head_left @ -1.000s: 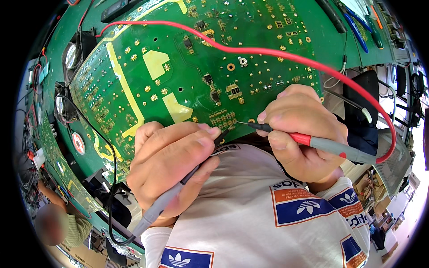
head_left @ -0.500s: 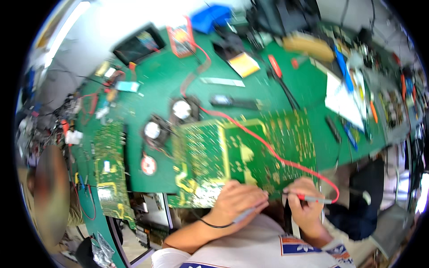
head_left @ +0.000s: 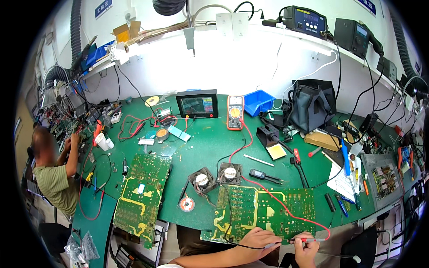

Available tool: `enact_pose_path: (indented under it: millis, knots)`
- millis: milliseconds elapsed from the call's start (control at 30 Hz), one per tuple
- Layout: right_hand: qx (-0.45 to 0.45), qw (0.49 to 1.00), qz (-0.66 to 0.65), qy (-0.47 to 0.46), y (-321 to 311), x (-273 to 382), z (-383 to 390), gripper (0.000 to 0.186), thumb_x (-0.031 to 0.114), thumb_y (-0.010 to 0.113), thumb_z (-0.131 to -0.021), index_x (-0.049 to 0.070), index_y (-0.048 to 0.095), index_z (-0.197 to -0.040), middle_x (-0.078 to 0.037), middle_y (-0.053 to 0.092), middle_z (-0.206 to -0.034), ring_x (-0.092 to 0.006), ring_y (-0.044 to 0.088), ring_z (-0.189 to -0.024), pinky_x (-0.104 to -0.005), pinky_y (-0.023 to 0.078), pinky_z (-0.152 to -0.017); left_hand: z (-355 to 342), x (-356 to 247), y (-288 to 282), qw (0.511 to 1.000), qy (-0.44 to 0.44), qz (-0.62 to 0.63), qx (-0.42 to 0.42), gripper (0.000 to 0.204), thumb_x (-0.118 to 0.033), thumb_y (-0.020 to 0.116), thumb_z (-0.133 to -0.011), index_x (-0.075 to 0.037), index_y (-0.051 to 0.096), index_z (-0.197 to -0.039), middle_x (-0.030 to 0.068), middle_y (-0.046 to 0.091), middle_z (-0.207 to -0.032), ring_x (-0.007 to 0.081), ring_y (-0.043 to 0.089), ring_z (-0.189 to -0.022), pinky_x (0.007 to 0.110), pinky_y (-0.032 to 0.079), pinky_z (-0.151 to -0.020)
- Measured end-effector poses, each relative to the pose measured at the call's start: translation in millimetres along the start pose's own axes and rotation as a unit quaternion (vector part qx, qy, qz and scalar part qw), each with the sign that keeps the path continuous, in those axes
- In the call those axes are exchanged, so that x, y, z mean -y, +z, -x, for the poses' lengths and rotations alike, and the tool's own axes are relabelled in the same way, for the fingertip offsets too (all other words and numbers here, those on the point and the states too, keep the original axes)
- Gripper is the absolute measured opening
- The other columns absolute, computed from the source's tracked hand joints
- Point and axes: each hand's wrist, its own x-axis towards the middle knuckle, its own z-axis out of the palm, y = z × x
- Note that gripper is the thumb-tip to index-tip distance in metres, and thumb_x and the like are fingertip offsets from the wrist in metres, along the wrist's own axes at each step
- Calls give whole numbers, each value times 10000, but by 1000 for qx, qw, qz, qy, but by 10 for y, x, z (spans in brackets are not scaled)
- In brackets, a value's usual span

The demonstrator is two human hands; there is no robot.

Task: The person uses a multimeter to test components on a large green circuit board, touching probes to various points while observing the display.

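from where i stand, probing looks like the step in hand: the left hand (head_left: 257, 241) has its grip on a grey probe (head_left: 270, 245), and the right hand (head_left: 306, 251) pinches a red-and-grey probe (head_left: 309, 240). both are at the near edge of the long green circuit board (head_left: 241, 201), which lies at the front of the tabletop (head_left: 201, 143). whether either probe actually touches it, i can't fairly tell; the ends are too small. the next move, i'd judge, calls for a steady hold and a glance up at the multimeter (head_left: 235, 112).
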Motion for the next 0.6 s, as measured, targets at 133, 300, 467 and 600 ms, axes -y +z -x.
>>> enact_pose_path:
  millis: [133,300,467,600]
  knots:
    - [-4,1000,11,5,2,9,33,27,-1,689,-887,9,664,-887,-92,720,-776,-215,658,-734,-354,526,-695,-11,8,-7,1000,-4,4,-3,202,-176,787,-905,-121,738,-1094,24,745,-1010,177,696,-935,311,470,-800]
    - [0,1000,11,-10,2,-18,61,21,-3,660,-918,-11,640,-922,-110,707,-797,-197,678,-741,-330,547,-690,9,11,-6,999,-29,14,6,181,-192,778,-915,-104,745,-1070,48,748,-1006,201,696,-912,321,475,-810]
    - [-66,990,-113,57,81,22,79,45,19,604,-977,-22,599,-958,-116,687,-800,-143,669,-683,-291,553,-634,0,-15,-94,996,-73,54,24,188,-186,761,-931,-98,747,-1096,60,759,-1029,227,699,-914,346,485,-840]
    - [-52,991,-111,62,64,57,55,73,36,592,-999,-28,589,-964,-112,684,-803,-134,668,-679,-290,553,-633,9,-1,-78,995,-79,60,13,181,-173,755,-934,-96,750,-1098,64,765,-1023,242,703,-914,358,489,-841]
